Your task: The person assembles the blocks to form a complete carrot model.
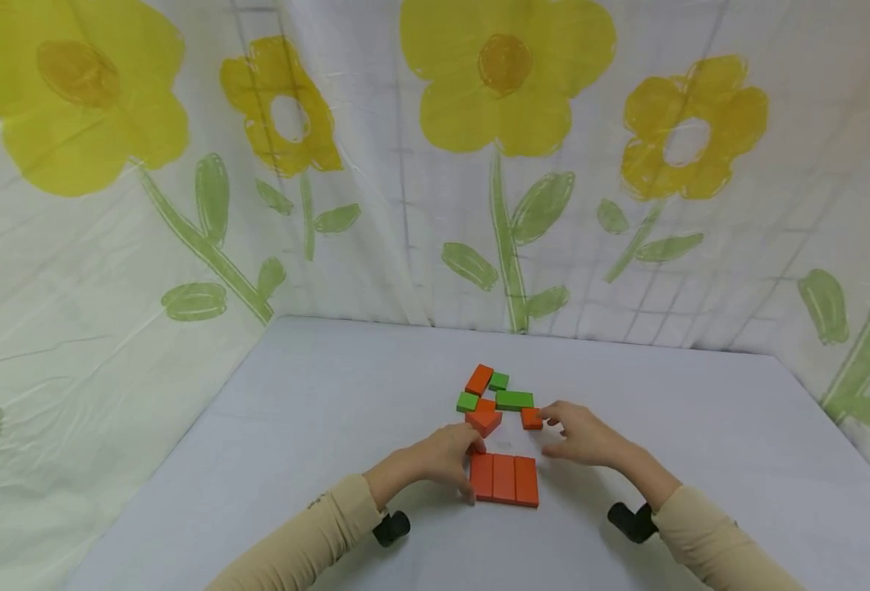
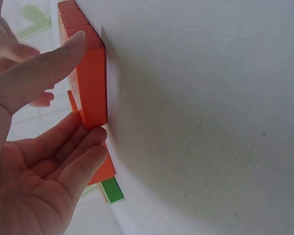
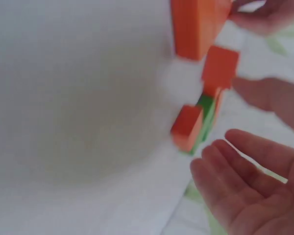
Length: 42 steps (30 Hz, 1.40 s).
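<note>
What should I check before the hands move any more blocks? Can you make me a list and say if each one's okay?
1. Three red blocks lined up side by side: ok, with no clear gaps between them.
2. Left hand at both ends of the leftmost block: ok.
3. Right hand free: ok, it holds nothing.
4. Right hand touching the small orange block: cannot tell; it is very close, and the right wrist view is blurry.
5. Every block lined up with those three: not ok; the long green block and others lie farther back.
</note>
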{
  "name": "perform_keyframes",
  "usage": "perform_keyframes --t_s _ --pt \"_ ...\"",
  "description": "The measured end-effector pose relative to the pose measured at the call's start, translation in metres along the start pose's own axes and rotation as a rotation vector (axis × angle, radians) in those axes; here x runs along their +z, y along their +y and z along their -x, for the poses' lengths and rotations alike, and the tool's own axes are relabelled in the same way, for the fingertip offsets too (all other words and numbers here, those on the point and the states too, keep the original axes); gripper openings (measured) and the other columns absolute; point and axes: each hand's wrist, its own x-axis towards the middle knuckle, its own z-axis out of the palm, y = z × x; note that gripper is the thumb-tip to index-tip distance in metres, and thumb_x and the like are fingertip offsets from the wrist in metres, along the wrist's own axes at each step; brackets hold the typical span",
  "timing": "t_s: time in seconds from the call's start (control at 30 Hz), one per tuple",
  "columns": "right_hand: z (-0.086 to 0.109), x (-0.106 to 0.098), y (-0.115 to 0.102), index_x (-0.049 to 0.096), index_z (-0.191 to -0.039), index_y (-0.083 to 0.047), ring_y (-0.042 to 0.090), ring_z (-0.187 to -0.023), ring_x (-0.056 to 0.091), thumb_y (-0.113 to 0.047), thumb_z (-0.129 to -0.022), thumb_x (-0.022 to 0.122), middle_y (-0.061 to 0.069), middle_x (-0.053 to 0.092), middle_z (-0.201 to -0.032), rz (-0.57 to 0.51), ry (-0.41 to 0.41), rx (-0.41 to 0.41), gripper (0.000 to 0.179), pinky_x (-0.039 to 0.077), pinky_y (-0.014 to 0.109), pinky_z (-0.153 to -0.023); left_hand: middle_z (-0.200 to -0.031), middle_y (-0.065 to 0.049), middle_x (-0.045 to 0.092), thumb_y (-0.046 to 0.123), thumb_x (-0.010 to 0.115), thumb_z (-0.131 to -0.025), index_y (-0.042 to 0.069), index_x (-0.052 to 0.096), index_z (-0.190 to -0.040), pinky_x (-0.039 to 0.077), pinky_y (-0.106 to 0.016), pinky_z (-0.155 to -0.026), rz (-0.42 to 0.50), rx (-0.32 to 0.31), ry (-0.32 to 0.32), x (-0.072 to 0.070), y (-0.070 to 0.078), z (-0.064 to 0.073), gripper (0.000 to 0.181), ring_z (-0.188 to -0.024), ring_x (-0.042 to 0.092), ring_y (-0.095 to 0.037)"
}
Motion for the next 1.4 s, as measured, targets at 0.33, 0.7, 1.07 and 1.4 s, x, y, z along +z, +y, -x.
perform_keyframes --t_s 0.33,0.7,1.07,1.4 --pt "-0.036 0.004 0.024 0.058 -0.118 0.009 0.034 -0.098 0.062 0.002 -0.080 0.072 0.021 0.065 -0.109 0.043 0.049 0.173 0.042 0.052 0.045 -0.083 -0.096 0.005 0.055 0.019 0.089 -0.070 0.005 0.063 -0.110 0.045 -0.020 -0.079 0.000 -0.009 -0.005 -0.001 0.001 0.000 0.050 -0.088 0.048 -0.006" --pt "-0.031 0.007 0.025 0.067 -0.095 0.003 0.018 -0.073 0.051 -0.006 -0.075 0.077 0.004 0.061 -0.081 0.080 0.106 0.153 0.024 0.048 0.036 -0.068 -0.095 0.005 0.055 0.019 0.089 -0.070 0.006 0.063 -0.110 0.045 -0.020 -0.079 -0.012 -0.015 -0.011 -0.001 0.003 -0.001 0.049 -0.087 0.048 -0.006" --pt "-0.002 0.008 0.004 0.071 -0.092 -0.004 0.016 -0.077 0.059 -0.011 -0.074 0.080 0.000 0.066 -0.083 -0.008 0.129 0.088 0.021 0.051 0.032 -0.068 -0.095 0.006 0.054 0.018 0.089 -0.070 0.007 0.063 -0.109 0.045 -0.020 -0.078 0.004 -0.025 -0.011 -0.002 0.003 0.000 0.048 -0.087 0.048 -0.006" --pt "0.021 0.030 -0.040 0.075 -0.094 -0.007 0.011 -0.077 0.055 -0.016 -0.070 0.085 -0.005 0.068 -0.088 -0.039 0.018 -0.007 0.028 0.047 0.026 -0.066 -0.096 0.006 0.055 0.018 0.089 -0.069 0.006 0.063 -0.109 0.045 -0.020 -0.080 0.007 -0.013 -0.006 -0.001 0.001 -0.001 0.049 -0.087 0.048 -0.006"
